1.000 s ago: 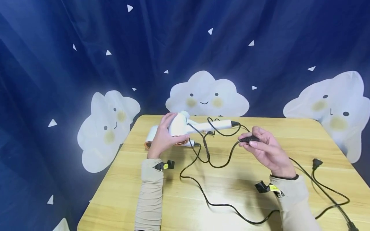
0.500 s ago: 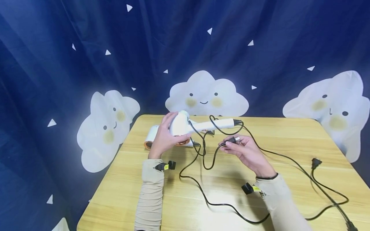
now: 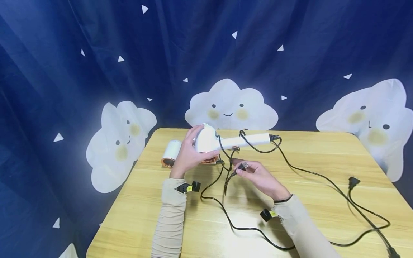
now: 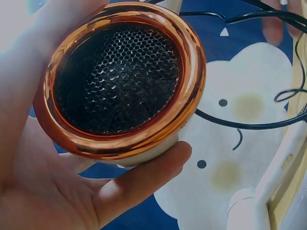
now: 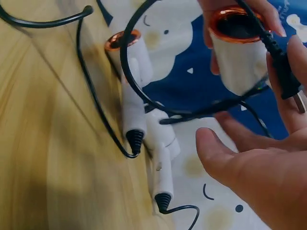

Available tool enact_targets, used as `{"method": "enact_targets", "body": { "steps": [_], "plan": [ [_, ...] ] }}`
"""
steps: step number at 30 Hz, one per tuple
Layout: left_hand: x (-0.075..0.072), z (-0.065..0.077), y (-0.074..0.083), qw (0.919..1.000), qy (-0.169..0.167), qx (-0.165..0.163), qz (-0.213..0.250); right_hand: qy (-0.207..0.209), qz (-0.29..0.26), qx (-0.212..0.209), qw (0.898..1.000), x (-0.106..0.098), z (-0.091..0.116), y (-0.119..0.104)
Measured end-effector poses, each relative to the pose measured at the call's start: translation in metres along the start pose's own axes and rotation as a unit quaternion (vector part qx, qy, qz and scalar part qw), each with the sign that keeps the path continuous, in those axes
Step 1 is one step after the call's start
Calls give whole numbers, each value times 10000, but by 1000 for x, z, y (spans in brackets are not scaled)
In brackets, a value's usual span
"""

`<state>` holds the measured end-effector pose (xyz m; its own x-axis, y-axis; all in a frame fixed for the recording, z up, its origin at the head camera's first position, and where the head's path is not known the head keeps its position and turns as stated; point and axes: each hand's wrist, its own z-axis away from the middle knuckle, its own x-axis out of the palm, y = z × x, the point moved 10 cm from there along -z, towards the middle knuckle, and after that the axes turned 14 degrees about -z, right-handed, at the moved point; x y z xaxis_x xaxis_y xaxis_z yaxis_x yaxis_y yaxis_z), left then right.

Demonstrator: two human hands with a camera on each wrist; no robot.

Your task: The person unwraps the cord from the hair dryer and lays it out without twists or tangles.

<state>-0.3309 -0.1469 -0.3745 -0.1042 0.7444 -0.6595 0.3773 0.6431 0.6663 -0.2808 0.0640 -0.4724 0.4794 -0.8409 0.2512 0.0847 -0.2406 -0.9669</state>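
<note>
My left hand (image 3: pixel 188 156) grips the head of a white hair dryer (image 3: pixel 237 142), thumb at its copper-coloured ring. The left wrist view shows its dark mesh grille (image 4: pixel 134 72) facing the camera. Its handle points right, and black cord loops across it. Held in the fingers of my right hand (image 3: pixel 259 178) is a black two-pin plug (image 3: pixel 240 167), with its cord bunched below. The plug (image 5: pixel 285 72) also shows at the right edge of the right wrist view, metal prongs downward.
A second white hair dryer (image 3: pixel 172 152) lies on the wooden table (image 3: pixel 135 215), left of the held one. Another hair dryer (image 5: pixel 163 165) lies beyond it in the right wrist view. Black cord crosses the table to the right, where a loose plug (image 3: pixel 353 182) rests.
My right hand has travelled left with the plug, bringing it close below the held dryer's handle. The left hand and that dryer have shifted slightly right.
</note>
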Motion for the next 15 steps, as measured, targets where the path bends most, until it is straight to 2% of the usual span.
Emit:
{"method": "enact_targets", "body": {
  "steps": [5,11,15],
  "plan": [
    [2,0,3,10000,-33,17,-14,-294,-72,-79,9995,6,-2,3],
    [1,1,2,10000,-47,-29,55,-715,-791,-268,9939,10,1,-6],
    [0,1,-5,9999,-23,-153,22,-1181,-1477,-289,9815,13,5,-12]
  ]
}}
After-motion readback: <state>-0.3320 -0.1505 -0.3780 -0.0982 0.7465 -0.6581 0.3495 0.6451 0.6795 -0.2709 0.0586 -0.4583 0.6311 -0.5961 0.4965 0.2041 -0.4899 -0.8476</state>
